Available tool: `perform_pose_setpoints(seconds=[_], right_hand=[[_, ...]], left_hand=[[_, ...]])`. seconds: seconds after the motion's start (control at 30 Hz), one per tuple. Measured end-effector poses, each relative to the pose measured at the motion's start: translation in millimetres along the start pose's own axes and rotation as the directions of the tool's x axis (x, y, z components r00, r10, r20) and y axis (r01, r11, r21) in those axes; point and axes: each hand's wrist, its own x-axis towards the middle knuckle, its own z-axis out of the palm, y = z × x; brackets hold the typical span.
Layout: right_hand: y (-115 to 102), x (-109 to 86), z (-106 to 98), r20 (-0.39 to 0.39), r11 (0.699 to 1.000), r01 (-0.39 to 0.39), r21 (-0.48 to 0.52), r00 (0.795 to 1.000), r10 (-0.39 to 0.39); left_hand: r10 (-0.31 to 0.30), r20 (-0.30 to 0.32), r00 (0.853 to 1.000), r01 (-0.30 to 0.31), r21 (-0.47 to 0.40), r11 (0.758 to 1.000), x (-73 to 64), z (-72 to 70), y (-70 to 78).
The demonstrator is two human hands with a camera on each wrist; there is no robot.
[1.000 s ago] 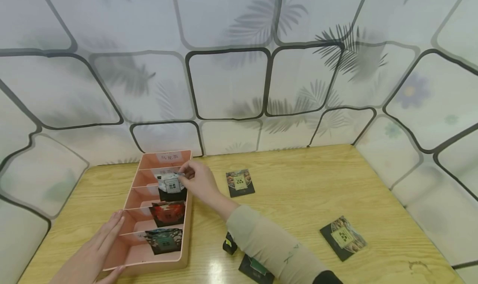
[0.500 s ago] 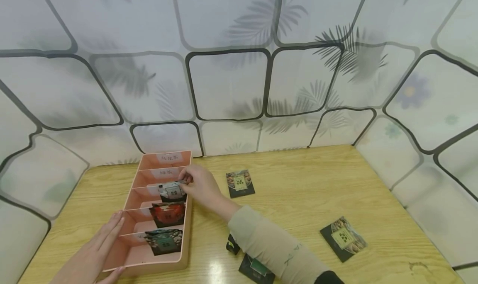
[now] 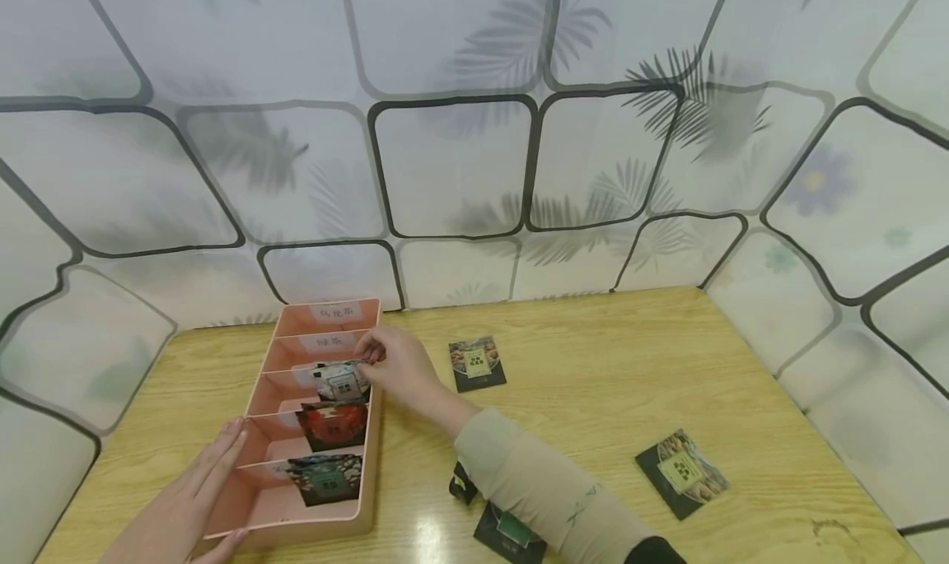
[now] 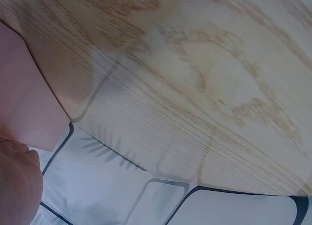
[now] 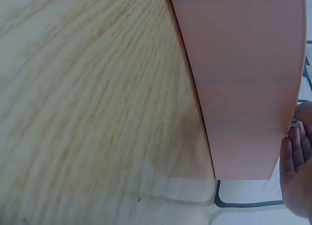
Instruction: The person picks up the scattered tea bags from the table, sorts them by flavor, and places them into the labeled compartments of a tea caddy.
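A pink box [image 3: 368, 498] with a row of labelled compartments stands at the left of the table. My right hand [image 3: 404, 375] is at its right rim, thumb and fingertips pinching the upper corner of a silver-white tea sachet [image 3: 343, 383]. That sachet sits in the middle compartment. My left hand [image 3: 178, 494] rests against the box's near left corner, fingers fairly straight along the side and thumb at the front. A red tea sachet [image 3: 334, 426] and a dark green tea sachet [image 3: 328, 479] stand in the two nearer compartments.
On the wooden table [image 3: 578, 358], right of the box, lie a tea sachet [image 3: 477, 363] near the back and another sachet [image 3: 682, 473] farther right. A dark green packet [image 3: 507, 535] and a small black item [image 3: 463, 483] are partly under my right sleeve. Patterned curtain surrounds the table.
The silver-white sachet has gone lower into the middle compartment, my right hand moving slightly down and right with it. The left hand and the box have stayed put.
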Motion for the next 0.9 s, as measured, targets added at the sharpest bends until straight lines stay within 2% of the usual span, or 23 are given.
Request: perform_pose_setpoints(seconds=[0.5, 0.77, 0.9], right_hand=[[-6, 0.9, -26, -0.053, 0.993, -0.028, 0.112, 0.998, 0.035], [-6, -5.2, -51, -0.088, 0.983, -0.003, 0.182, 0.996, 0.019], [-6, -11.4, -67, -0.071, 0.983, -0.002, 0.185, 0.997, 0.016]], left_hand=[[-0.014, 0.005, 1.000, 0.014, 0.001, 1.000, -0.9, -1.2, 1.5], [-0.042, 0.037, 0.998, 0.042, 0.010, 0.999, -1.5, 0.4, 1.6], [-0.042, 0.038, 0.998, 0.042, 0.009, 0.999, -1.9, 0.8, 1.4]])
